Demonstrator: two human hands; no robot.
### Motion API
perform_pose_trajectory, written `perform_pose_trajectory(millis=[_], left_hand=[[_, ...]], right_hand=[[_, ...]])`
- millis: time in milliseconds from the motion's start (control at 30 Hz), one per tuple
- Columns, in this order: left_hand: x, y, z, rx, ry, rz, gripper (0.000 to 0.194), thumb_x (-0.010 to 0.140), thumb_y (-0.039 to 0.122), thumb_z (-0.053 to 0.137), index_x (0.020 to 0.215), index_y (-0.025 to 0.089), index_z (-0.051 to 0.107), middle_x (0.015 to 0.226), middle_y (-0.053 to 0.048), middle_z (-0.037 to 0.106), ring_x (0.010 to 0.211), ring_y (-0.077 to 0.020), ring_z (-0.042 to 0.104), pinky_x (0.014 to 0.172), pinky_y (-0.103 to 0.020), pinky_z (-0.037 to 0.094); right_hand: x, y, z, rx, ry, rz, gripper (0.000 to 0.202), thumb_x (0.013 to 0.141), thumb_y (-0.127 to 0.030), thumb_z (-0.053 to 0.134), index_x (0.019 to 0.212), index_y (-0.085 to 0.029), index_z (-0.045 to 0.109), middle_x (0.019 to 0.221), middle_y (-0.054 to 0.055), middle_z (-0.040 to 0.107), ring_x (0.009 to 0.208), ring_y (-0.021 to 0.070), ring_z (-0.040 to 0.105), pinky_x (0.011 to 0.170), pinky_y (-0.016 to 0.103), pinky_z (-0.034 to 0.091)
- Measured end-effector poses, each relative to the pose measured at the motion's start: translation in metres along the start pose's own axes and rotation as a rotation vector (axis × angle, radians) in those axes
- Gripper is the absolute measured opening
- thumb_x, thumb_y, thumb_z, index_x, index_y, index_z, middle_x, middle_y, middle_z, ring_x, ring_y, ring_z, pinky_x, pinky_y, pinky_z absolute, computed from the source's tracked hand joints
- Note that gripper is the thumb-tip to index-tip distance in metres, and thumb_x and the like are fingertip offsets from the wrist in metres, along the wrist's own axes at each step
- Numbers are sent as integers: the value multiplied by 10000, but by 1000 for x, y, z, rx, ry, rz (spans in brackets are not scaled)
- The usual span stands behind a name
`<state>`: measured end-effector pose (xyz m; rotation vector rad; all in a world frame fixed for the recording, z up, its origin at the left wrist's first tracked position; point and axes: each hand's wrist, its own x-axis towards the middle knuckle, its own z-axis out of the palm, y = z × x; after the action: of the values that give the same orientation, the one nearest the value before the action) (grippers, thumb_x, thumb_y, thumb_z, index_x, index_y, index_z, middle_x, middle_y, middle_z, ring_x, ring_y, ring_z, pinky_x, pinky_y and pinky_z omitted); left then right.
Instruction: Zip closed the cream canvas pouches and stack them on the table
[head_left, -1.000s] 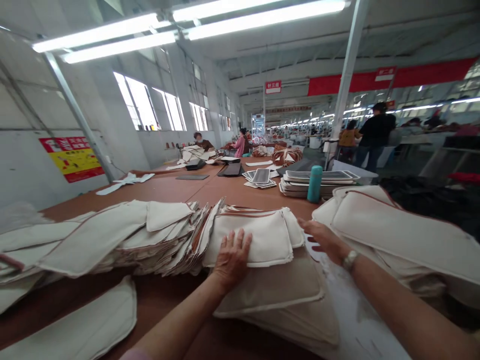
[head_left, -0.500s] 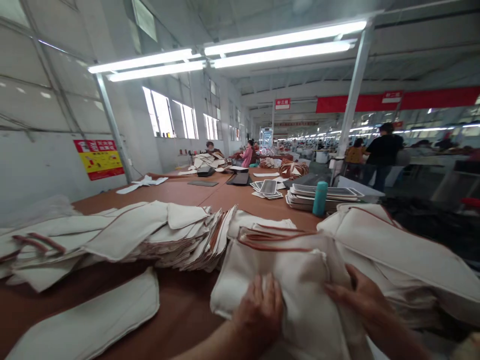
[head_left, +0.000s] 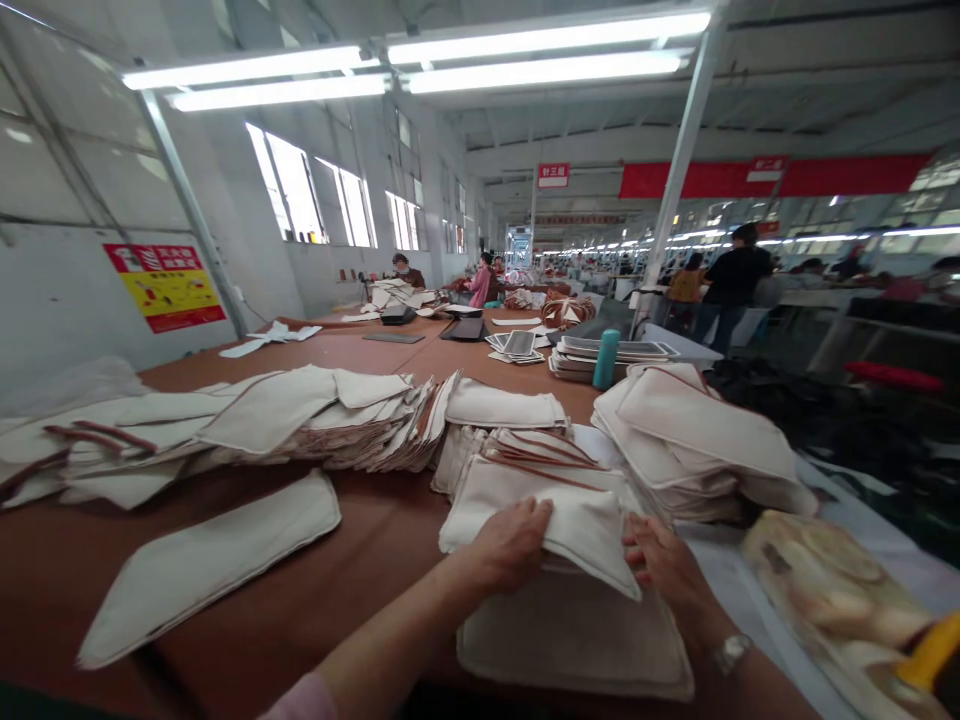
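Before me a stack of white sewn fabric panels [head_left: 510, 475] with brown edging stands on the brown table. Its top fabric panel [head_left: 577, 525] overhangs the front, loose edge drooping. My left hand [head_left: 514, 545] is closed at that panel's front edge, fingers together on top and thumb hidden. On the right side edge, my right hand [head_left: 660, 560] has its fingers curled round the same panel. Below both hands another pale panel [head_left: 574, 635] lies flat by the table's front. To the left, a long white panel [head_left: 225, 565] lies alone.
A wide row of stacked panels [head_left: 300, 420] runs along the left. More panels [head_left: 697, 430] are piled at right, beside a plastic-wrapped bundle [head_left: 832, 580] and something yellow [head_left: 930, 650]. A teal bottle [head_left: 606, 360] stands behind. Co-workers are in the background.
Both hands have shifted to the front edges of the top panel, whose front edge now hangs loose over a flat panel below. The view has tilted down and turned slightly right.
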<state>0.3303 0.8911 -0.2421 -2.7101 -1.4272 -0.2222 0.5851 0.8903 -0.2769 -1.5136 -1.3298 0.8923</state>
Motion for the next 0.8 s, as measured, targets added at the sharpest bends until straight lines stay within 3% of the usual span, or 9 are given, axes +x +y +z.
perform_pose_trajectory(millis=[133, 233, 300, 367, 467, 567, 633, 700, 800], left_hand=[[-13, 14, -37, -5, 93, 16, 624, 862, 155, 454, 1470, 149, 316, 1483, -161, 399, 1335, -277, 421, 1089, -401, 368], [-42, 30, -33, -10, 148, 18, 636, 857, 113, 426, 1481, 144, 306, 1538, -146, 310, 1412, -298, 287, 1141, -459, 281], [-67, 36, -21, -37, 108, 8, 652, 841, 94, 439, 1479, 153, 319, 1539, -140, 311, 1418, -329, 264, 1142, -522, 255], [-91, 38, -12, -127, -12, 36, 674, 796, 127, 538, 1450, 171, 382, 1523, -138, 345, 1388, -365, 316, 1118, -545, 294], [-112, 38, -19, -373, -88, 87, 529, 745, 141, 614, 1265, 234, 581, 1406, -77, 511, 1251, -285, 515, 1056, -390, 427], [-105, 35, -39, -503, 207, -14, 459, 852, 112, 511, 1295, 231, 531, 1328, -73, 557, 1211, -204, 535, 1054, -322, 419], [-92, 31, -49, -551, 380, 8, 465, 884, 149, 535, 1341, 207, 470, 1347, -97, 530, 1243, -205, 498, 1062, -328, 406], [-79, 25, -53, -602, 447, 74, 367, 870, 201, 613, 1230, 206, 545, 1279, -88, 562, 1174, -197, 543, 994, -293, 452], [-71, 17, -52, -602, 520, 41, 150, 881, 278, 630, 1004, 191, 622, 1090, -76, 613, 1005, -188, 602, 866, -274, 490]], right_hand=[[-6, -21, 8, 273, -85, 65, 533, 850, -653, 471, 1048, -181, 620, 849, 81, 718, 711, 212, 699, 587, 311, 561], [-21, -36, 10, 388, -150, 55, 499, 810, -597, 590, 1071, -176, 645, 832, 81, 724, 701, 227, 697, 575, 316, 562], [-38, -43, 14, 424, -194, 31, 471, 809, -543, 626, 1059, -145, 663, 798, 87, 724, 662, 236, 685, 563, 325, 554], [-59, -47, 21, 440, -211, -5, 437, 803, -498, 661, 1041, -131, 668, 797, 85, 724, 653, 231, 668, 574, 321, 545], [-88, -52, 34, 427, -238, -94, 358, 760, -439, 737, 943, -135, 692, 793, 65, 714, 676, 211, 630, 611, 289, 523], [-107, -62, 46, 395, -312, -204, 272, 771, -399, 742, 869, -149, 700, 807, 53, 702, 743, 214, 611, 686, 284, 512], [-113, -70, 53, 363, -341, -293, 246, 795, -394, 718, 858, -157, 700, 826, 57, 701, 795, 229, 615, 746, 300, 510], [-115, -77, 59, 363, -348, -319, 266, 803, -406, 707, 907, -161, 711, 856, 65, 712, 840, 244, 625, 793, 313, 507], [-114, -80, 63, 410, -367, -194, 382, 776, -468, 717, 1003, -160, 722, 876, 69, 736, 813, 250, 645, 749, 314, 520]])
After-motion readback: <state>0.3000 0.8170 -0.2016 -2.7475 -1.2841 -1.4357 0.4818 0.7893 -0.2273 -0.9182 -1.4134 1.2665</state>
